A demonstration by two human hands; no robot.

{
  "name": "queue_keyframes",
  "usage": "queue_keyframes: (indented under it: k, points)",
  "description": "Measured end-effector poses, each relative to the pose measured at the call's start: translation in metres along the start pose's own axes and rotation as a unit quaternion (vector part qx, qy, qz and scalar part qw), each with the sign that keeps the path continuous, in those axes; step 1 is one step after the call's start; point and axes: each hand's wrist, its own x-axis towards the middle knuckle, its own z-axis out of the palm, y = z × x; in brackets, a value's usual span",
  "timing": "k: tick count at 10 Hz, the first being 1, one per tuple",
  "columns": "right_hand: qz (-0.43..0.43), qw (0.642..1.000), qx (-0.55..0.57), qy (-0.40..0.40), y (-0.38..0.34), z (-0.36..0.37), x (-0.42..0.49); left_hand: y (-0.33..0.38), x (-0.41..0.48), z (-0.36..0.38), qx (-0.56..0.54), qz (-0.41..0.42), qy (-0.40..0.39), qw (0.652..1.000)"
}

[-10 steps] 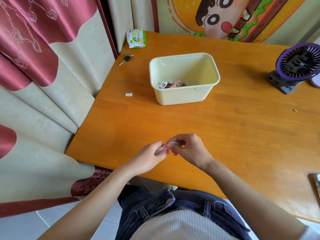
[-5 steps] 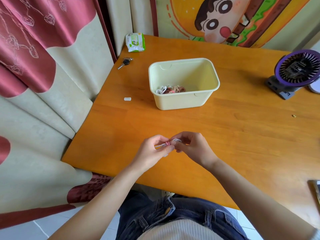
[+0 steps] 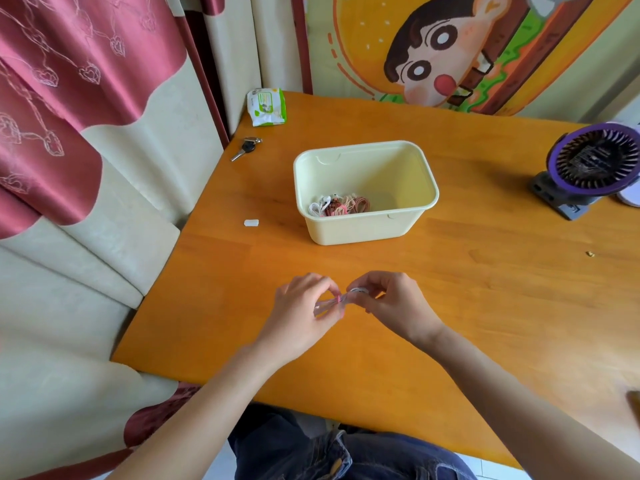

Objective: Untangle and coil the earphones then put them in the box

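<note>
Far left: a red-and-cream fabric curtain [image 3: 52,98] hangs beside the orange wooden table [image 3: 485,323]. At the table's far left corner lies a green-and-white soft packet of wipes [image 3: 266,107]. Just nearer, by the left edge, is a silver key with a black head [image 3: 246,148]. Nearer again, a small white flat scrap [image 3: 251,222] lies alone, left of the box and apart from it. Towards mid-table stands a pale cream rectangular plastic box [image 3: 363,230], open on top. In its near-left corner sit several coiled earphone bundles [image 3: 341,206] in white, pink and brown, packed against one another by the near wall. In front of the box, over the near part of the table, the two hands meet. Left hand [image 3: 304,317]: fingers and thumb curled, grip closed round one end of a small bundle of white earphones [image 3: 332,304] with a pink band about its middle. Right hand [image 3: 394,306]: fingertips pinching the other end of the same bundle, where a loop of white cable shows, so this grip also holds it. The bundle spans the gap between the hands, well short of the box; cannot tell whether it touches the table. Below the hands, at the table's near edge, blue denim jeans [image 3: 311,452] show. Behind the table, right of centre, is a bright cartoon poster [image 3: 450,53]. Far right: a round purple fan on a grey base [image 3: 595,164] stands on the table, with a tiny gold speck [image 3: 588,253] lying nearer on the wood.
</note>
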Motion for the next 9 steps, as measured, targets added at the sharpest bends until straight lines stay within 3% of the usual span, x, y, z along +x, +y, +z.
queue_keyframes:
  k: [2, 4, 5, 7, 8, 9]
  points:
    - [-0.063, 0.981, -0.031, 0.181, -0.023, -0.053, 0.055, -0.005, 0.06, -0.033, 0.064, 0.004, 0.081, 0.995]
    - [-0.073, 0.965, -0.053, 0.248, -0.039, -0.083, 0.116, -0.015, 0.098, -0.043, 0.191, -0.005, 0.052, 0.98]
    - [-0.046, 0.962, -0.068, 0.26, -0.033, -0.082, 0.144, -0.02, 0.101, -0.036, 0.212, -0.003, 0.046, 0.976]
    - [0.0, 0.979, -0.199, 0.048, 0.009, -0.059, 0.154, -0.027, 0.103, -0.03, 0.222, 0.017, 0.069, 0.972]
    - [-0.011, 0.978, -0.201, 0.059, 0.018, -0.059, 0.146, -0.031, 0.104, -0.031, 0.232, 0.022, 0.077, 0.969]
    - [-0.062, 0.978, -0.158, 0.119, -0.001, -0.073, 0.135, -0.035, 0.105, -0.027, 0.238, 0.026, 0.084, 0.967]
